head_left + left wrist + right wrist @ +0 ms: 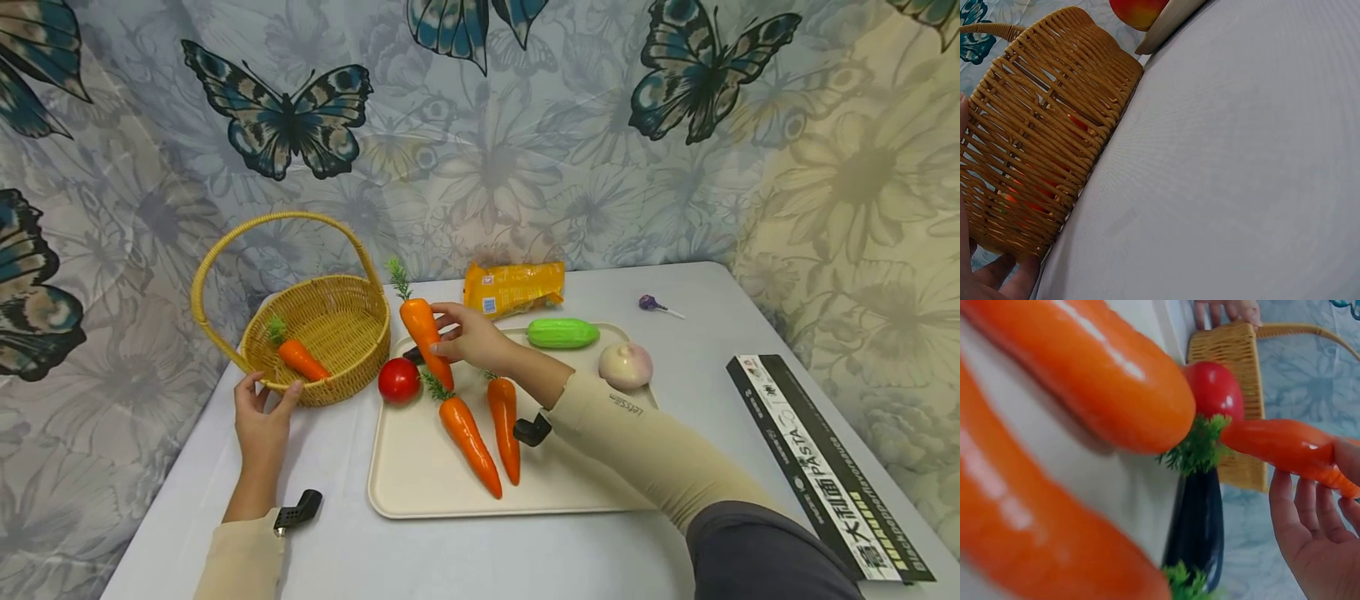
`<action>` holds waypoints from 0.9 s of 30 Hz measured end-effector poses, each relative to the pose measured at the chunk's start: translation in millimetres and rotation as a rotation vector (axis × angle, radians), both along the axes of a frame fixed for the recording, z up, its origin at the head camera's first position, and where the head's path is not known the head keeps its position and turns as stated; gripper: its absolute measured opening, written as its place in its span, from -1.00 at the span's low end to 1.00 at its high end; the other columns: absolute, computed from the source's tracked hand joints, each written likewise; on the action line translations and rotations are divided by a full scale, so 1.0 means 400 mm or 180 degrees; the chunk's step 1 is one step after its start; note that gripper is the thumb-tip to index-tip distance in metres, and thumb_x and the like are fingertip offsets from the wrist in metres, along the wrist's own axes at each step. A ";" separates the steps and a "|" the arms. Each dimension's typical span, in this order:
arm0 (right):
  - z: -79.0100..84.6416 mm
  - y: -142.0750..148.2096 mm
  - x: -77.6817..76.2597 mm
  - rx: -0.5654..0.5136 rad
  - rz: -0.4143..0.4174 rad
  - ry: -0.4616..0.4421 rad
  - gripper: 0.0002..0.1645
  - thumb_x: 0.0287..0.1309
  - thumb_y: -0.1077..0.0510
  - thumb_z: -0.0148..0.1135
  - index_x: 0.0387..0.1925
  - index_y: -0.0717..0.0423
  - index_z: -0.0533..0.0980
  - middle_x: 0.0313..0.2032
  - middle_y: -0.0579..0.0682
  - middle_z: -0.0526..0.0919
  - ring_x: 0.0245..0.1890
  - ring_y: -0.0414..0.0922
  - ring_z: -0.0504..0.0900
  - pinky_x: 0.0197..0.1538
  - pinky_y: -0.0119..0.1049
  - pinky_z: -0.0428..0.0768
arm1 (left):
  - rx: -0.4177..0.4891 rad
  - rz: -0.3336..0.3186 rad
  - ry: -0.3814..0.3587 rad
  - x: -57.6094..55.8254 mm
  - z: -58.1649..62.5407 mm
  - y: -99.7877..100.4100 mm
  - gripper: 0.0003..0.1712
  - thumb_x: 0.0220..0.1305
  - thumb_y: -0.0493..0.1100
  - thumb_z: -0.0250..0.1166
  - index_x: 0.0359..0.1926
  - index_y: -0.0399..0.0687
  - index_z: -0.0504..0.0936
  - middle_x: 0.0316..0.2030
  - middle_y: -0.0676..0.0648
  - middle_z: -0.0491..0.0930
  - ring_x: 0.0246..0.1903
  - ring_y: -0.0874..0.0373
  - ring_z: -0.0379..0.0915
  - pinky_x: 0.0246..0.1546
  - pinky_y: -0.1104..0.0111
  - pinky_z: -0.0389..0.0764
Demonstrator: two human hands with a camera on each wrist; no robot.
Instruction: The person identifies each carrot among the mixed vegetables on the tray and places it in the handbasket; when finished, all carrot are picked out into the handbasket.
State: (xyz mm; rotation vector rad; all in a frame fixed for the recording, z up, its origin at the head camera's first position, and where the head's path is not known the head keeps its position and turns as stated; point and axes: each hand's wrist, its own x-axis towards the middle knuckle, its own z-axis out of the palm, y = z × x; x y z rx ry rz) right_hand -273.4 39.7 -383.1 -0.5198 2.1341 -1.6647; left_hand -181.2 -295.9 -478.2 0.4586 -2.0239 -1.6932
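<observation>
My right hand (pixel 474 340) grips an orange carrot (pixel 420 323) with a green leafy top, held up over the tray's left end; its tip points down. In the right wrist view the thumb and fingers clasp this carrot (pixel 1279 442). My left hand (pixel 261 429) pinches the near rim of a yellow wicker basket (pixel 352 375) with a tall handle. Inside the basket lies another carrot (pixel 302 358). Two more carrots lie on the beige tray (pixel 420 500), below the raised one. A red tomato (pixel 399 381) and a dark eggplant (pixel 1194 525), mostly hidden in the head view, are beside them.
Toward the tray's back right are a green cucumber (pixel 562 333) and a whitish-pink onion (pixel 626 367). Behind it lies an orange packet (pixel 513 287). A purple lollipop (pixel 649 303) and a long black-and-white pasta box (pixel 817 467) lie on the right.
</observation>
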 end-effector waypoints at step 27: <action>0.075 -0.272 -0.105 0.0078 0.0236 0.0258 -0.17 0.15 0.34 0.35 0.41 -0.03 0.26 0.01 -0.01 0.48 -0.16 -0.10 0.61 -0.23 -0.24 0.68 | 0.0131 0.0018 0.0057 -0.010 -0.014 -0.010 -0.21 0.11 -0.11 0.49 0.28 0.00 0.26 0.48 0.02 -0.03 0.36 0.03 0.12 0.05 0.55 0.45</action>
